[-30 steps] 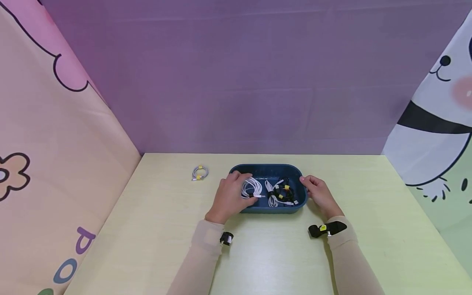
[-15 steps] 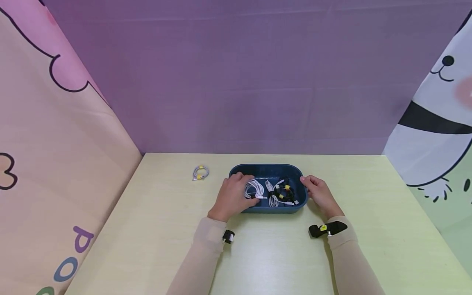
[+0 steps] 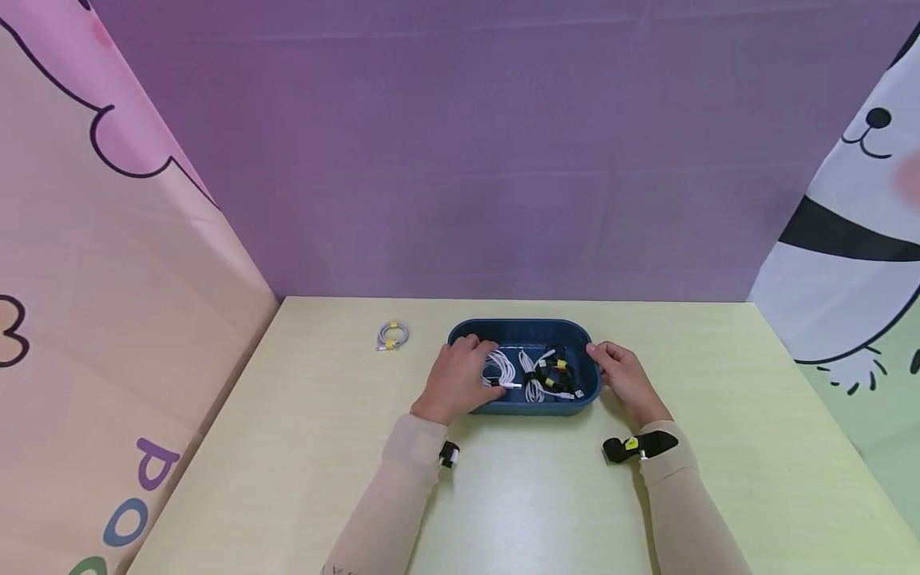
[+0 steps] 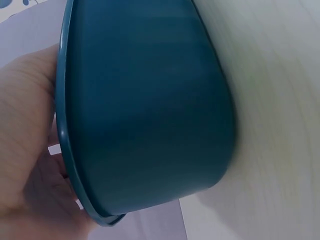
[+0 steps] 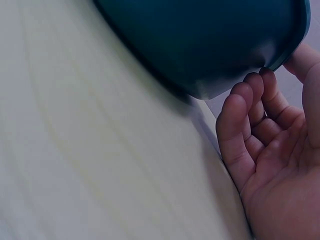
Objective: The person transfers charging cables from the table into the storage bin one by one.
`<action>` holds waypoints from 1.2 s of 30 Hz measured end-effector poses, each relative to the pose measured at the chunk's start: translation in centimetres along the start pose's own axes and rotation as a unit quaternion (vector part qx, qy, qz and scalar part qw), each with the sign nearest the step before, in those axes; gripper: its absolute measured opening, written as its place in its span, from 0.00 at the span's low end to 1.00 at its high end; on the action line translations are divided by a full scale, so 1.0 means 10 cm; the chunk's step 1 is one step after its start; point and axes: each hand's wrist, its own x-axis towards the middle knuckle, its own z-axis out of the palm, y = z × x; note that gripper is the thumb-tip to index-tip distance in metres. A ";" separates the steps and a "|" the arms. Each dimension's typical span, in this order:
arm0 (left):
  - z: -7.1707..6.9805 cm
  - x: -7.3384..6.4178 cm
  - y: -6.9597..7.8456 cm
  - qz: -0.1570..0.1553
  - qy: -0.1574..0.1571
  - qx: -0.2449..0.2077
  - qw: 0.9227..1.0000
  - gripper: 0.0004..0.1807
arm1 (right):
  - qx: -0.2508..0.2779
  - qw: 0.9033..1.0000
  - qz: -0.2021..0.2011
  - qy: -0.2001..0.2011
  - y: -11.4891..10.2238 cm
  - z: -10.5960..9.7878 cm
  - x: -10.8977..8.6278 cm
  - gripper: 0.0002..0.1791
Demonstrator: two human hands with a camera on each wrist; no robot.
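A dark blue rectangular bin [image 3: 535, 408] with rounded corners stands on the table. My left hand [image 3: 456, 380] reaches over its left end and holds a coiled white cable [image 3: 505, 366] inside the bin, between thumb and fingers. In the left wrist view, the bin wall [image 4: 150, 110] hides the cable and most fingertips. My right hand [image 3: 624, 380] pinches the right end of the rim, thumb on top and fingers curled beneath, as the right wrist view shows. Beside the held coil lie a white cable bundle [image 3: 533, 388] with a black tie and black cables [image 3: 564, 375] with yellow ties.
A grey-white coiled cable [image 3: 383, 333] with yellow ties lies on the pale table [image 3: 525, 503], left of the bin. A purple backdrop [image 3: 489, 160] rises behind the table's far edge, with printed panels at both sides.
My left hand has shifted slightly to the right with the white coil, which now sits closer to the other cables. The right hand stays on the rim.
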 end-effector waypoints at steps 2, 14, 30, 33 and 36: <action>-0.01 0.01 0.01 -0.003 -0.006 0.000 1.000 0.38 | -0.001 1.000 0.000 -0.001 -0.05 0.02 -0.04 0.14; -0.03 0.05 0.07 -0.017 -0.046 0.019 0.999 0.38 | 0.002 1.000 -0.001 -0.002 -0.07 0.02 -0.06 0.14; 0.00 0.10 0.09 -0.027 -0.086 0.038 0.995 0.37 | 0.005 1.000 -0.007 -0.001 0.00 0.00 -0.01 0.14; 0.03 0.11 0.09 -0.026 -0.094 0.046 0.994 0.37 | 0.005 1.000 -0.009 0.005 0.11 -0.03 0.06 0.14; 0.04 0.12 0.09 -0.029 -0.103 0.048 0.993 0.37 | 0.012 1.000 -0.017 0.013 0.20 -0.05 0.12 0.14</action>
